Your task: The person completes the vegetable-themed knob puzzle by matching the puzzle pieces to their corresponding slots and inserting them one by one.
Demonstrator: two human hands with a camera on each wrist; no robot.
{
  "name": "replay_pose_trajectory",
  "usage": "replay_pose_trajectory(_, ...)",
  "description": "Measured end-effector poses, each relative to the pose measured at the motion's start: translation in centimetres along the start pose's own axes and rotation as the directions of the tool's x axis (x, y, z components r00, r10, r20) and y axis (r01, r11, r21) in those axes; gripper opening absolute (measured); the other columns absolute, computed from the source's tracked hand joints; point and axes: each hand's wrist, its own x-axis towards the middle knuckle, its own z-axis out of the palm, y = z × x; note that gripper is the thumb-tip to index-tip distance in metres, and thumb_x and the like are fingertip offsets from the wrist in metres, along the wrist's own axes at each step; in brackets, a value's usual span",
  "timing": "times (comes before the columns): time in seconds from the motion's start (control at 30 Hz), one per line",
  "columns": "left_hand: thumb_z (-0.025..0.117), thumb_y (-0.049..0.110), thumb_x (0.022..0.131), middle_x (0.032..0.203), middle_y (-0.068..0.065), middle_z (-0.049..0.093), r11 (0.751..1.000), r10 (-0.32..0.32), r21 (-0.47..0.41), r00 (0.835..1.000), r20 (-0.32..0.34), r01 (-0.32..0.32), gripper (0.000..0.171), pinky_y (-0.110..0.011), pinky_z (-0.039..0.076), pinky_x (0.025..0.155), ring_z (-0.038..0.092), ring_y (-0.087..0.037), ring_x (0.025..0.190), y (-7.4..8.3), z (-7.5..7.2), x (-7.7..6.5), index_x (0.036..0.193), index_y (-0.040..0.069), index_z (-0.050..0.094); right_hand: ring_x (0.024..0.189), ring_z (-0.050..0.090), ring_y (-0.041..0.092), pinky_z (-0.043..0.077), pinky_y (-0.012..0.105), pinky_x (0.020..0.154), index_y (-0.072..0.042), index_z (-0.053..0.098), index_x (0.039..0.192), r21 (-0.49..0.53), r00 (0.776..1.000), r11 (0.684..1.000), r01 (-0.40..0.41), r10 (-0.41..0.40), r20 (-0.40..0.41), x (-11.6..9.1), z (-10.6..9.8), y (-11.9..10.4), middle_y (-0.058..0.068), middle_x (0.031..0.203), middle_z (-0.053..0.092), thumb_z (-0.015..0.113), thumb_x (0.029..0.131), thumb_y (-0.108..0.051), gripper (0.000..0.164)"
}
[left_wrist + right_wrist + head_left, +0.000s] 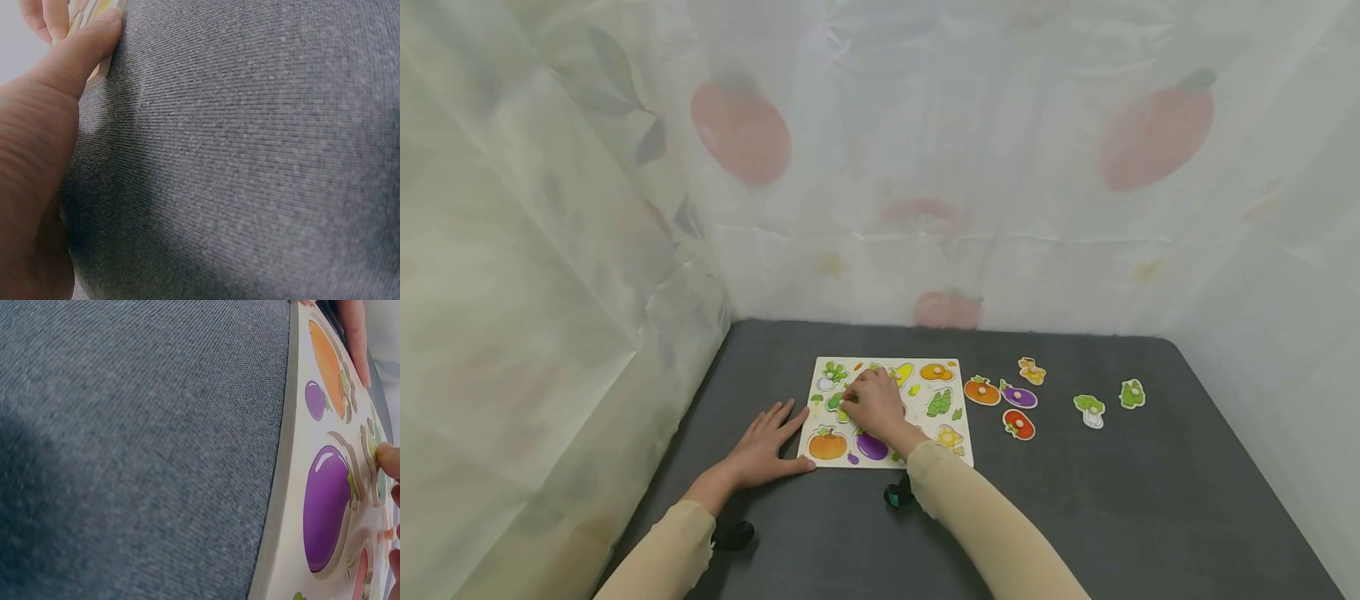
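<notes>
A white vegetable puzzle board [917, 417] lies on the dark table. My left hand [762, 450] is spread flat at its left side, the thumb on the lower left corner; the left wrist view shows that thumb [81, 53] on the board's edge. Reaching over the board, my right hand [880, 404] pinches a green broccoli piece [842, 414] at the left of the middle row. In the right wrist view the thumb [389, 459] touches green there, with the knob hidden. Below it are the printed pumpkin [827, 446] and eggplant [872, 446].
Right of the board lie loose knobbed pieces: a pumpkin [982, 391], an eggplant [1019, 395], a tomato [1018, 424] and a yellow-brown piece [1032, 371]. Farther right are a leafy cabbage piece [1089, 411] and a green piece [1132, 394]. Printed curtains [925, 167] surround the table.
</notes>
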Motion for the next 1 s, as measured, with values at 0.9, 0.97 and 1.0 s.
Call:
replay_pose_trajectory(0.9, 0.068, 0.073, 0.084, 0.168, -0.019, 0.019, 1.0, -0.019, -0.001, 1.0, 0.003, 0.019, 0.104, -0.064, 0.008, 0.121, 0.012, -0.043, 0.154, 0.24, 0.01, 0.02, 0.163, 0.017, 0.031, 0.107, 0.053, 0.021, 0.044, 0.042, 0.094, -0.026, 0.083, 0.091, -0.021, 1.0, 1.0, 0.014, -0.015, -0.026, -0.12, 0.15, -0.11, -0.004, 0.105, 0.067, 0.079, 0.09, -0.035, 0.01)
replay_pose_trajectory(0.97, 0.068, 0.074, 0.084, 0.168, -0.019, 0.019, 1.0, -0.019, 0.0, 1.0, 0.005, 0.019, 0.104, -0.064, 0.008, 0.121, 0.012, -0.043, 0.154, 0.22, 0.02, 0.03, 0.163, 0.017, 0.031, 0.107, 0.053, 0.021, 0.044, 0.042, 0.093, -0.026, 0.083, 0.091, -0.024, 0.999, 1.0, 0.018, -0.019, -0.027, -0.12, 0.16, -0.12, -0.005, 0.105, 0.068, 0.079, 0.091, -0.036, 0.011)
replay_pose_trajectory(1.0, 0.068, 0.074, 0.084, 0.168, -0.019, 0.019, 1.0, -0.02, 0.0, 1.0, 0.005, 0.02, 0.104, -0.064, 0.008, 0.121, 0.012, -0.043, 0.154, 0.18, 0.04, 0.03, 0.163, 0.017, 0.031, 0.107, 0.053, 0.021, 0.044, 0.042, 0.093, -0.027, 0.083, 0.091, -0.027, 0.999, 0.999, 0.019, -0.02, -0.026, -0.12, 0.16, -0.13, -0.005, 0.105, 0.068, 0.078, 0.091, -0.036, 0.011)
